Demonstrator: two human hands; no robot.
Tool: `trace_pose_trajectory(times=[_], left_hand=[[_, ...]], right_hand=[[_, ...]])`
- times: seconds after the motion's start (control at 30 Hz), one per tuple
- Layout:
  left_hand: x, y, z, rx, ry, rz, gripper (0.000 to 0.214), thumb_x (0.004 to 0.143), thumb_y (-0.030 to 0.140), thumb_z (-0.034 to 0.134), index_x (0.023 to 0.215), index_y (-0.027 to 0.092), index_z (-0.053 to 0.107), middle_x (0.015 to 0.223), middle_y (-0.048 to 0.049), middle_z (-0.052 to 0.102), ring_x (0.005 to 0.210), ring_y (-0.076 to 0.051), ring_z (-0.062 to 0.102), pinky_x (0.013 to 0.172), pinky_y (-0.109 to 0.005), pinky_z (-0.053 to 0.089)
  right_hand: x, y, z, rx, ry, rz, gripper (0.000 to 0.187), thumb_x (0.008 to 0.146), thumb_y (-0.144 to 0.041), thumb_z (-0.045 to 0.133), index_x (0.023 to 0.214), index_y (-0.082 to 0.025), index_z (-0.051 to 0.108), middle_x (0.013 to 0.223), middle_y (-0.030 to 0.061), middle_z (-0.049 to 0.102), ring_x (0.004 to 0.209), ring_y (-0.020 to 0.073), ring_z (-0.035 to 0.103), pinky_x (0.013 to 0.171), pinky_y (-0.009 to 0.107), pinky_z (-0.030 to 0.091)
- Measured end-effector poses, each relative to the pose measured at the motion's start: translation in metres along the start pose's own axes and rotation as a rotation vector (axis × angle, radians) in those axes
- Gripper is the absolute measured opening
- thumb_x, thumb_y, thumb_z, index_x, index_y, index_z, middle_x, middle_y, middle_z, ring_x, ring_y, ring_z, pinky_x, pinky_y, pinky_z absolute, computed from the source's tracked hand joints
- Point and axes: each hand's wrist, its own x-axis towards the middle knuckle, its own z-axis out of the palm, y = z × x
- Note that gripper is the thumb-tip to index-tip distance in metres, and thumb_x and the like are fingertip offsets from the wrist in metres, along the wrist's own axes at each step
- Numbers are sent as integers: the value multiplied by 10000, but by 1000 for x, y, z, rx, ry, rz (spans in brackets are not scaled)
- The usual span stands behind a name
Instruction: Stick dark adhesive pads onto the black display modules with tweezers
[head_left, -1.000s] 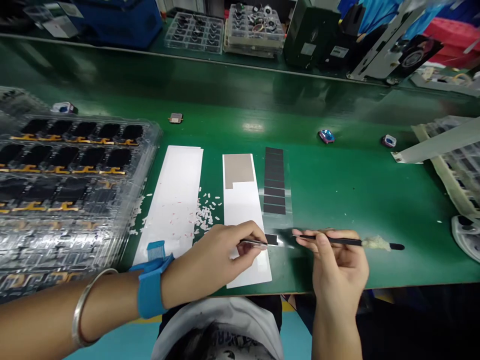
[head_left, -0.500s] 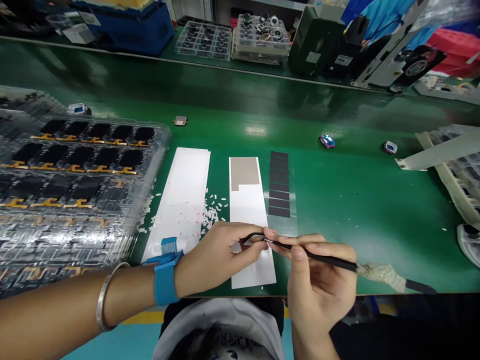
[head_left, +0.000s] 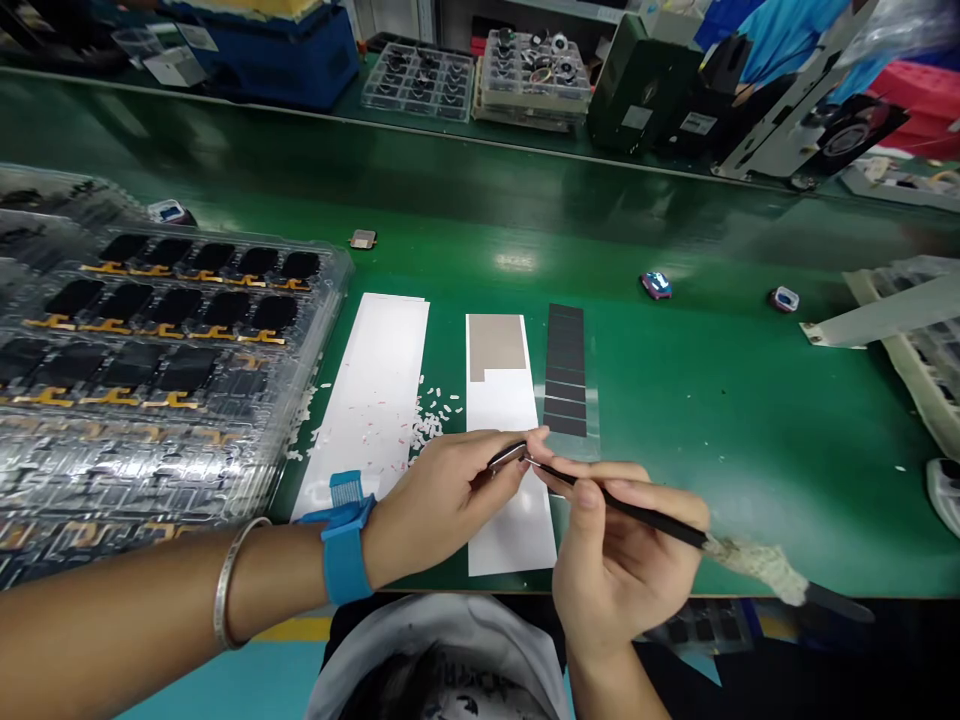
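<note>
Pinched between the thumb and fingers of my left hand (head_left: 442, 500) is a small dark flat part (head_left: 507, 457), perhaps a small screen; my fingers hide much of it. My right hand (head_left: 630, 560) is closed around black tweezers (head_left: 652, 518) with pale tape wrapped round the rear part. The tweezers' tip touches or nearly touches the edge of the flat part. Beneath my hands lies a white sheet (head_left: 510, 530) with a grey-beige adhesive-like piece (head_left: 499, 340) at its far end. To its right is a clear strip bearing black rectangles (head_left: 565, 350).
Clear trays of black screens with orange flex cables (head_left: 180, 310) fill the left. Another white sheet (head_left: 382, 370) lies beside scattered white scraps (head_left: 427, 422). Small watch-like cases (head_left: 656, 286) sit farther back. A raised shelf holds a blue bin (head_left: 285, 60) and parts trays (head_left: 420, 82).
The view has shifted slightly. The dark part is tilted differently in my left hand, and my right hand with the tweezers has moved a little leftward.
</note>
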Motion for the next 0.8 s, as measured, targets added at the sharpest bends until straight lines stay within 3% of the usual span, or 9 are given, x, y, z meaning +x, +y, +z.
trace_pose_trajectory(times=[0.1, 0.23, 0.43, 0.8], left_hand=[[-2, -2, -1, 58, -2, 19, 428, 982, 290, 412, 1398, 217, 484, 917, -34, 649, 838, -177, 622, 762, -303, 515], [-3, -3, -2, 102, -26, 22, 519, 985, 302, 381, 1495, 217, 329, 895, -40, 601, 870, -208, 613, 787, -359, 527], [-4, -4, -3, 113, -50, 37, 520, 1002, 293, 328, 1516, 236, 273, 958, -56, 579, 959, -227, 596, 886, -426, 515], [-4, -5, -3, 112, -53, 28, 517, 1017, 290, 299, 1528, 236, 241, 986, -61, 573, 942, -222, 591, 909, -429, 502]], right_hand=[[-2, 4, 5, -15, 13, -43, 307, 815, 93, 527, 998, -153, 509, 878, 41, 679, 884, 204, 722, 763, 391, 662], [-2, 8, 8, -37, 18, -69, 309, 808, 99, 521, 992, -149, 509, 880, 39, 682, 877, 196, 721, 800, 406, 652], [-2, 10, 8, -46, 34, -81, 307, 803, 93, 533, 990, -149, 512, 873, 42, 683, 857, 205, 722, 768, 414, 659], [-2, 12, 8, -65, 47, -65, 297, 812, 67, 547, 983, -173, 521, 859, 27, 678, 816, 187, 717, 749, 421, 663]])
